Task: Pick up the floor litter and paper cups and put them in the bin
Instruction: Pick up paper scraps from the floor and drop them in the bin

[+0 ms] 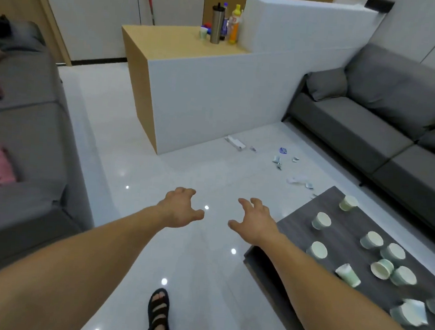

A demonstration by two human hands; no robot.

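**Approach to the floor litter: both hands free, no bin in view**

**State of the hands.** The left hand (pixel 179 208) and the right hand (pixel 254 223) are held out over the floor (pixel 185 162) at the centre of the frame. The fingers (pixel 187 191) of both are spread and loosely curved, and they grip nothing.

**Location of the task items.** The floor litter (pixel 279 159) lies right of centre, between the foot of the white partition (pixel 216 99) and the far corner of the dark table (pixel 347 227). The paper cups (pixel 321 221) stand on that table at the lower right. The bin cannot be seen.

**Orientation.**
- The white carton (pixel 235 142) lies flat, just beside the partition. Its long axis runs from upper left to lower right of the frame.
- The blue scrap (pixel 283 150) and the paper scraps (pixel 298 180) are too small to give a direction.
- Most cups stand mouth up. One tipped cup (pixel 348 274) lies on its side, its mouth apparently towards the upper left.

**Procedure (recommended).**
1. Locate the bin before filling both hands.
2. Crouch close to the litter and grip the carton across its short side.
3. Pinch the thin scraps at an edge, since they lie flat on glossy tile.
4. Nest the upright cups to cut the number of trips
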